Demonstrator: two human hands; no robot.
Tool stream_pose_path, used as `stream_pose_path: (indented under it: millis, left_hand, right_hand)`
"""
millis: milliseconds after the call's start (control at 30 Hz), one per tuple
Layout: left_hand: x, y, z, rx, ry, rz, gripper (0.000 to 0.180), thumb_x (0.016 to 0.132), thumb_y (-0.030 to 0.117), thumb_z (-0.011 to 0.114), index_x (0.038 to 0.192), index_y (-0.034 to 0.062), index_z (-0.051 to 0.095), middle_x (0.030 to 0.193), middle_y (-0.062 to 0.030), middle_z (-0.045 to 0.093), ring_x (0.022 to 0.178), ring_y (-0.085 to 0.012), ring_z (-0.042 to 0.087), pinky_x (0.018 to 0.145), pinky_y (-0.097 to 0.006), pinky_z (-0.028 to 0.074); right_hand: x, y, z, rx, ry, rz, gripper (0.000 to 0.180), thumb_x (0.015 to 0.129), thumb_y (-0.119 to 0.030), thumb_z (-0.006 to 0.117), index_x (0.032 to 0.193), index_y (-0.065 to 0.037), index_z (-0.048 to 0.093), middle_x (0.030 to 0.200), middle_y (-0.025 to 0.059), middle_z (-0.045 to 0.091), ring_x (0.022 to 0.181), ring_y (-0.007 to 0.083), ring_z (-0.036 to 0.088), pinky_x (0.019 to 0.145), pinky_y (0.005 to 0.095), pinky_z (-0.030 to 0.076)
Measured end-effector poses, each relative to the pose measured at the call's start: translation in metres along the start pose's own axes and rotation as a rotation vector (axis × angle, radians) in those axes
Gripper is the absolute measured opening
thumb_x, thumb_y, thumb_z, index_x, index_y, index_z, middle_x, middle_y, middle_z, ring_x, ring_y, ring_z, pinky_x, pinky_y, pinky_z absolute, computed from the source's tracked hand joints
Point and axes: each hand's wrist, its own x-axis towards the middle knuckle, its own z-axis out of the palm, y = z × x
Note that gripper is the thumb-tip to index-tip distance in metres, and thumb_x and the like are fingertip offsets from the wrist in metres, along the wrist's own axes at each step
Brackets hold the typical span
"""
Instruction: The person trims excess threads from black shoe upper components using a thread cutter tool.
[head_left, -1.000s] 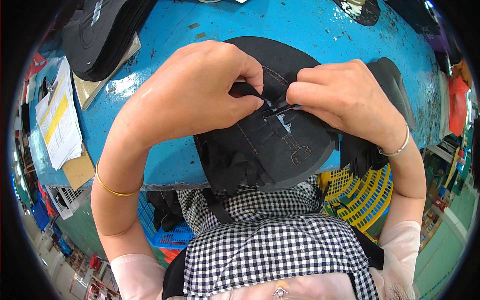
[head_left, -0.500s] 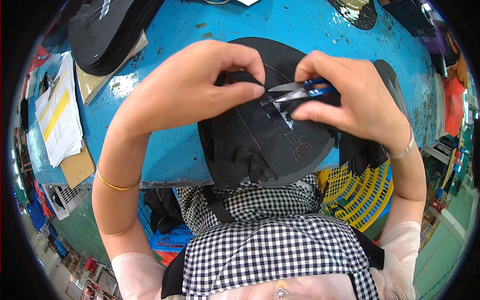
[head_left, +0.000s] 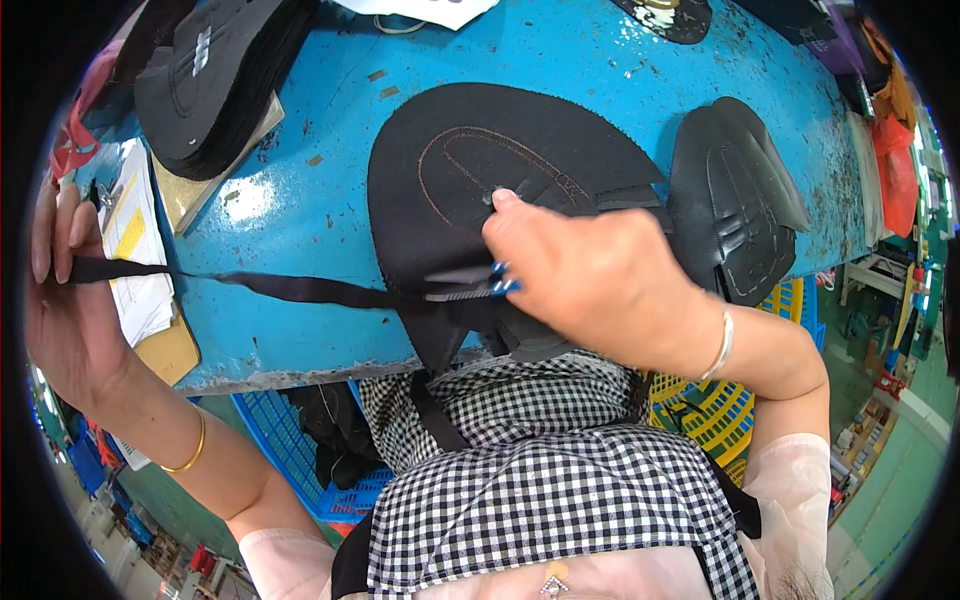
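Observation:
At the far left my left hand (head_left: 78, 310) is raised, pinching the end of a long black strap (head_left: 300, 288). The strap runs right, slightly twisted, to the lower left edge of a rounded black fabric piece (head_left: 455, 105) with brown loop stitching. Over that piece, my right hand (head_left: 600, 275) is closed around small thread snips (head_left: 465, 283) with blue handles. The blades point left and lie across the piece near the strap; motion blurs them. How the strap joins the piece is hard to make out.
A second black stitched piece (head_left: 700, 160) lies to the right on the blue table (head_left: 330, 190). A stack of black pieces (head_left: 215, 90) stands at the back left, beside papers (head_left: 140, 290). Below the table edge are a yellow basket (head_left: 715, 420) and a blue basket (head_left: 270, 430).
My left hand has swung from the piece to the far left, drawing the strap out. My right hand, with the snips, has moved left and down. The stitched piece has turned.

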Motion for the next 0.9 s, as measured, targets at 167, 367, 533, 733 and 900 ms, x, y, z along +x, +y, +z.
stream_pose_path:
  millis: [167,367,533,733,900]
  left_hand:
    - [-0.018,-0.018,0.004,-0.061,-0.268,-0.219,0.026,0.102,0.011,0.049,0.119,-0.0088,0.051,0.076,-0.0025,0.039,0.061,-0.0089,0.031,0.059,-0.021,0.035]
    - [-0.021,-0.040,0.039,0.531,-0.416,-0.195,0.014,0.095,0.012,0.055,0.104,0.0009,0.056,0.066,0.0001,0.056,0.057,-0.0038,0.055,0.052,-0.013,0.039]
    - [-0.025,-0.086,0.104,0.663,-0.597,-0.467,0.008,0.081,0.002,0.069,0.084,0.0002,0.062,0.069,-0.0022,0.063,0.058,-0.0060,0.058,0.051,-0.018,0.042]
    - [-0.020,-0.123,0.123,0.915,-1.094,-0.479,0.011,0.074,0.009,0.075,0.081,0.0009,0.071,0.073,-0.0086,0.069,0.064,-0.0172,0.063,0.062,-0.028,0.050]
    - [-0.016,-0.141,0.124,1.013,-1.164,-0.507,0.012,0.075,0.012,0.076,0.082,0.0020,0.072,0.071,-0.0065,0.068,0.061,-0.0153,0.062,0.060,-0.028,0.048]
  right_hand:
    - [-0.026,0.047,-0.046,0.783,0.106,0.869,0.018,0.089,-0.018,0.065,0.098,-0.002,0.065,0.090,0.0062,0.069,0.075,0.0180,0.067,0.069,0.0284,0.054]
    - [-0.152,0.079,-0.067,1.632,0.853,1.082,0.031,0.097,-0.020,0.055,0.121,-0.001,0.062,0.117,0.0059,0.066,0.111,0.0167,0.062,0.100,0.0333,0.048]
    - [-0.209,0.100,-0.092,0.922,0.712,1.397,0.027,0.103,-0.026,0.048,0.115,-0.005,0.063,0.115,0.0067,0.067,0.049,0.0022,0.036,0.043,0.0189,0.028]
    - [-0.170,0.095,-0.094,1.013,0.797,1.243,0.025,0.105,-0.021,0.044,0.123,-0.004,0.050,0.073,-0.0022,0.044,0.051,0.0025,0.031,0.044,0.0201,0.025]
    - [-0.116,0.072,-0.070,0.916,0.288,1.026,0.025,0.105,-0.016,0.044,0.127,-0.004,0.046,0.072,-0.0042,0.044,0.056,-0.0001,0.032,0.047,0.0158,0.024]
